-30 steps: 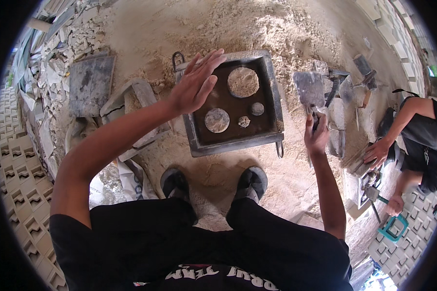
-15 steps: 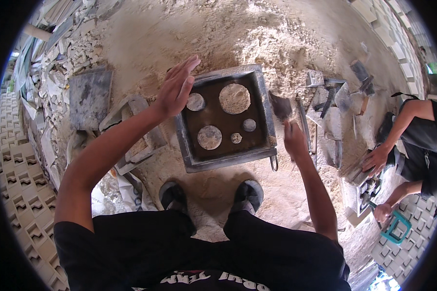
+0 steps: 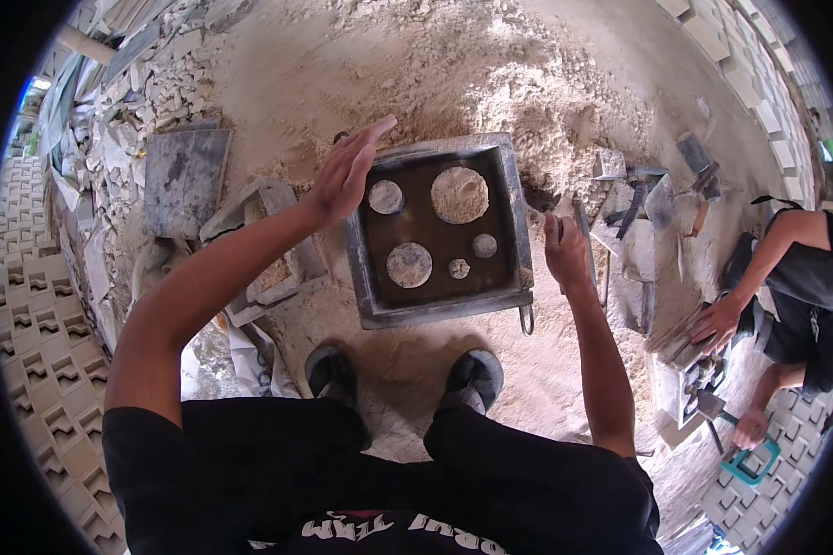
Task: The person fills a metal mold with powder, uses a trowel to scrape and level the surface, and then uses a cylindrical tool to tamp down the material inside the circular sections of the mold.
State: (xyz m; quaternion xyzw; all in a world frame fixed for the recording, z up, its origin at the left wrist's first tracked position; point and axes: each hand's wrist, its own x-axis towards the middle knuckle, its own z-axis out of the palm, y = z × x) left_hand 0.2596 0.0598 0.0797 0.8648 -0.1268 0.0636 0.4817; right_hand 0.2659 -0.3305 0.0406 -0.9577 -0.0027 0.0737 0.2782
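The head view looks straight down on a person standing over a square metal mould (image 3: pixel 440 231) that lies flat on sandy ground just ahead of the two dark shoes (image 3: pixel 331 375). The mould is dark inside, with five pale round patches of different sizes. The left hand (image 3: pixel 347 171) hovers open at the mould's upper left corner, fingers spread and straight, holding nothing; a second ago it lay farther over the mould's top edge, and half a second ago it had already slid toward that corner, so it has drawn slightly outward and is now at the rim rather than over the inside. The right hand (image 3: pixel 565 250) is closed around the handle of a trowel (image 3: pixel 583 236) just beside the mould's right wall; a second ago it held the tool well off to the right among the scattered tools, so hand and trowel have come in close to the mould. Judging from this, the work has moved from reaching for the tool to bringing it to bear on the mould. A flat grey slab (image 3: pixel 185 166) lies to the left near rubble, and a heap of sand (image 3: pixel 528 102) rises beyond the mould. At the right edge another person's hand (image 3: pixel 717 319) rests on stacked blocks.
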